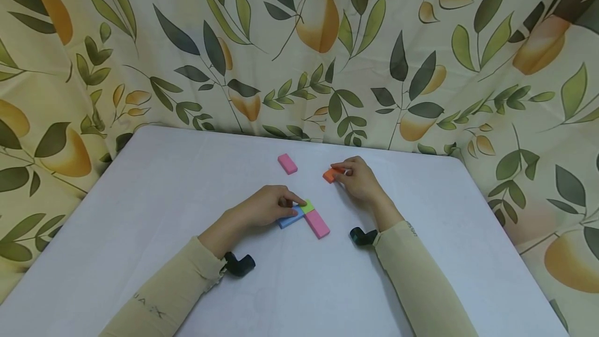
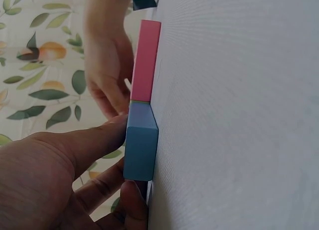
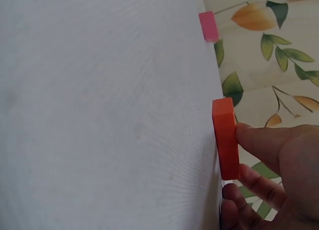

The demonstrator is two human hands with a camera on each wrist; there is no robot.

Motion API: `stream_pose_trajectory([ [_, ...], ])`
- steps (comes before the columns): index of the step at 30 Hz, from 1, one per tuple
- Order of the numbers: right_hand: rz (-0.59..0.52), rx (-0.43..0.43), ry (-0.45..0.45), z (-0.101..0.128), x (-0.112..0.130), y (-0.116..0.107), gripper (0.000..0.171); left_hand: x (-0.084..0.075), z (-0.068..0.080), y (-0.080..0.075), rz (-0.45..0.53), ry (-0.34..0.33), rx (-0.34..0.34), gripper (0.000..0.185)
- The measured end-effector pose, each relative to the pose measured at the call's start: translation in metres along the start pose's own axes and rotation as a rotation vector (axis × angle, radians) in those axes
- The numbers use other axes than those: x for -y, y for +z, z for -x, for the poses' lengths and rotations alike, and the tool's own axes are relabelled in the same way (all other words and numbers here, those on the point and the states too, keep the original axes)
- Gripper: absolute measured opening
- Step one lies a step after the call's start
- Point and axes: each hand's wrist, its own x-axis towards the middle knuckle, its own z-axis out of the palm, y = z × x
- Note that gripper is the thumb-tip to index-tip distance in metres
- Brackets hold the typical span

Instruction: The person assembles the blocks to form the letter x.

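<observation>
On the white table, a blue block (image 1: 290, 218), a small lime-green block (image 1: 307, 205) and a pink block (image 1: 317, 224) lie against one another in an angled shape. My left hand (image 1: 264, 205) holds the blue block between thumb and fingers, its index fingertip right at the green block. The blue block's end face (image 2: 141, 154) shows large in the left wrist view. Farther right, my right hand (image 1: 362, 182) pinches an orange block (image 1: 330, 175) close to the tabletop. In the right wrist view the thumb presses one long side of the orange block (image 3: 227, 145).
A second pink block (image 1: 287, 164) lies alone toward the back of the table (image 1: 154, 212). Behind the table's far edge hangs a leaf-and-fruit patterned curtain (image 1: 290, 87). Black wrist devices (image 1: 239, 264) stick out at both sleeve cuffs, low over the table.
</observation>
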Motion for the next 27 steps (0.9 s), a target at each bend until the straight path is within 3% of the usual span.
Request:
stream_pose_trajectory([
  [27,-0.023,0.014,0.002,0.0064,0.0018,-0.0024,0.031,0.0004,-0.0013,0.0017,0.001,0.007,-0.006,0.027],
])
